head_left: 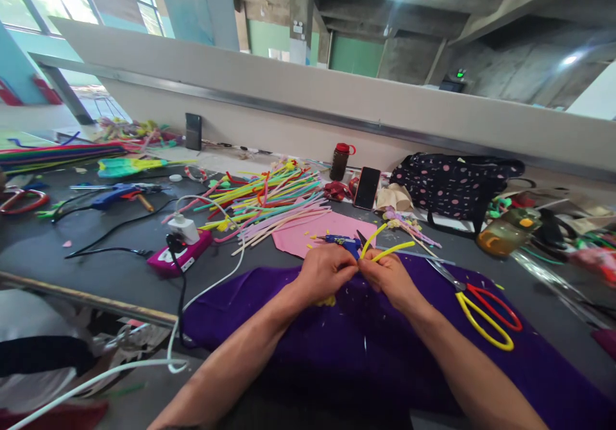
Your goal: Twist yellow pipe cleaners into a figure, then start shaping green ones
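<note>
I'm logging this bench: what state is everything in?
Yellow fuzzy wire: pinched, ends spread apart
Left hand: pinching
Right hand: pinching
Red-and-yellow scissors: lying down, unheld
Nearer glue gun: lying down
Leftmost glue gun: lying down
Red-lidded bottle: upright, lid on
Phone beside it: upright, screen dark
Purple power strip: adapter plugged in

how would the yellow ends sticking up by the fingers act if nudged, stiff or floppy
The yellow ends probably keep their shape rather than flop, since both stick out unsupported beyond the right hand. A push would likely still bend them, as they're thin and one curves slightly. They're probably light, being so slender.
</note>
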